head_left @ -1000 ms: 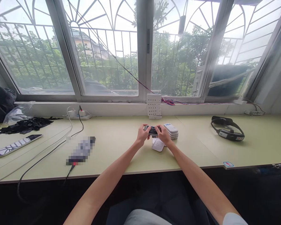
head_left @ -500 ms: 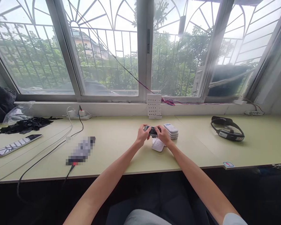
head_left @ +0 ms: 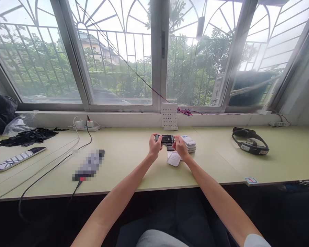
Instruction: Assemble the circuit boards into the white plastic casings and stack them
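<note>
Over the table, my left hand [head_left: 155, 146] is closed round the left end of a small open-backed electronic device [head_left: 173, 142]. A black battery [head_left: 167, 138] printed with "mAh" lies in its upward face. My right hand [head_left: 180, 147] has its fingers pinched together at the device's right end; their exact contact is hard to see. Below the device, a second black battery [head_left: 169, 148] shows partly between the hands. White plastic covers [head_left: 173, 159] lie nearer to me. Just beyond my right hand stands a stack of white rounded devices [head_left: 189, 143].
A white perforated stand [head_left: 169, 116] is against the window sill. At right lies a black headband device [head_left: 251, 144]. On the left are a blurred-out object [head_left: 89, 166] with a cable, a phone [head_left: 18, 159], black straps [head_left: 25, 138] and a power strip [head_left: 89, 128].
Both thumbs were pressing on the device's face. The right hand has moved to its right end, uncovering more of the battery, and the device is slightly higher and further left.
</note>
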Demonstrator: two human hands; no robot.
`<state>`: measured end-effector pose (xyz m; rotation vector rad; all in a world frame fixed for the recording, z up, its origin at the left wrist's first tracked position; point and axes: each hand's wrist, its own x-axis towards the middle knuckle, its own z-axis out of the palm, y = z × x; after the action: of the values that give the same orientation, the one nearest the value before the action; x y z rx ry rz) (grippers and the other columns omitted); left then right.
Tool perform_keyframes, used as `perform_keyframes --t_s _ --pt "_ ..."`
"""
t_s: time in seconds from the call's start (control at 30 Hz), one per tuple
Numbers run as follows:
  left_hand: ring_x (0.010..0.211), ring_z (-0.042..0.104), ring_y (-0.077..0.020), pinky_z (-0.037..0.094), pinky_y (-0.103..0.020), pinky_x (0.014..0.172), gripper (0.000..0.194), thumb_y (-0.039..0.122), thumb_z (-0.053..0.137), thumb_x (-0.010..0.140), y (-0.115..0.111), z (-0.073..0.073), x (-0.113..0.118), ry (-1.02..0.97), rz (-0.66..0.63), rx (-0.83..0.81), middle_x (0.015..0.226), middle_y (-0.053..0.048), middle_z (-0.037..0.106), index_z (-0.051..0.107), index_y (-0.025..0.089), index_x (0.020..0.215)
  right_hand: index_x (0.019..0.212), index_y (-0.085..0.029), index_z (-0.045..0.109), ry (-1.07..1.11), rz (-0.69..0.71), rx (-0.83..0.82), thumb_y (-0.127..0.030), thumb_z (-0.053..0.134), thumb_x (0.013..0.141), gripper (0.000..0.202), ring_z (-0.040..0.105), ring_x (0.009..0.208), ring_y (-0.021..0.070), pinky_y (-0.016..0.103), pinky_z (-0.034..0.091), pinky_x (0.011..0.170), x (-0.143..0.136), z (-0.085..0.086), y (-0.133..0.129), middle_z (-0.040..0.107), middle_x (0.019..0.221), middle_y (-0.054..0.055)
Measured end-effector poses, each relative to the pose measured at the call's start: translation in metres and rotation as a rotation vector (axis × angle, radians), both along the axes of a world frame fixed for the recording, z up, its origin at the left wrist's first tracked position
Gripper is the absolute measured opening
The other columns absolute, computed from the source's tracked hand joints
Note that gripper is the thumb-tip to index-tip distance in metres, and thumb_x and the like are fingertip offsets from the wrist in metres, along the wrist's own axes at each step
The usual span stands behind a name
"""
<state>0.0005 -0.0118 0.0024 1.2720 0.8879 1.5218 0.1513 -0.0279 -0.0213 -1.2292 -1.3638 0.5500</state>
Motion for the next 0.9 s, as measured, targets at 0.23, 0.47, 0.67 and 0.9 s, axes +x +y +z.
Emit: perform_keyframes --t_s 0.23,0.47,0.67,0.9 --pt "0.035 0.037 -0.0039 0.029 -0.019 0.035 0.025 0.037 0.062 0.088 0.005 0.002 -0.005 -0.103 0.046 -0.014 0.065 0.007 0.049 0.046 0.022 0.100 0.091 -0.021 0.063 -0.335 -0.040 -0.025 -0.042 0.060 0.081 0.024 0.061 0.073 0.0205 0.032 0.045 0.072 0.007 -0.004 -0.002 0.065 0.074 0.002" --pt "0.034 0.036 -0.0038 0.028 -0.019 0.035 0.025 0.036 0.063 0.087 0.005 0.002 -0.003 -0.104 0.037 -0.019 0.065 0.008 0.049 0.046 0.022 0.099 0.102 -0.021 0.068 -0.636 0.082 -0.125 -0.049 0.077 0.070 0.044 0.056 0.105 0.0279 0.036 0.045 0.091 0.007 -0.011 -0.004 0.062 0.106 0.010" --pt "0.034 0.035 -0.0034 0.026 -0.019 0.035 0.026 0.037 0.064 0.087 0.004 0.002 -0.004 -0.104 0.027 -0.026 0.064 0.008 0.050 0.047 0.022 0.100 0.108 -0.022 0.070 -0.642 0.130 -0.138 -0.058 0.077 0.069 0.053 0.053 0.112 0.0308 0.038 0.044 0.095 0.010 -0.012 -0.003 0.061 0.109 0.012" --pt "0.034 0.035 -0.0034 0.026 -0.019 0.035 0.028 0.039 0.064 0.086 0.003 0.003 -0.004 -0.091 0.034 -0.031 0.063 0.008 0.049 0.047 0.021 0.100 0.109 -0.024 0.071 -0.632 0.221 -0.167 -0.055 0.084 0.061 0.059 0.054 0.111 0.0300 0.039 0.044 0.096 0.016 -0.007 -0.004 0.062 0.109 0.010"
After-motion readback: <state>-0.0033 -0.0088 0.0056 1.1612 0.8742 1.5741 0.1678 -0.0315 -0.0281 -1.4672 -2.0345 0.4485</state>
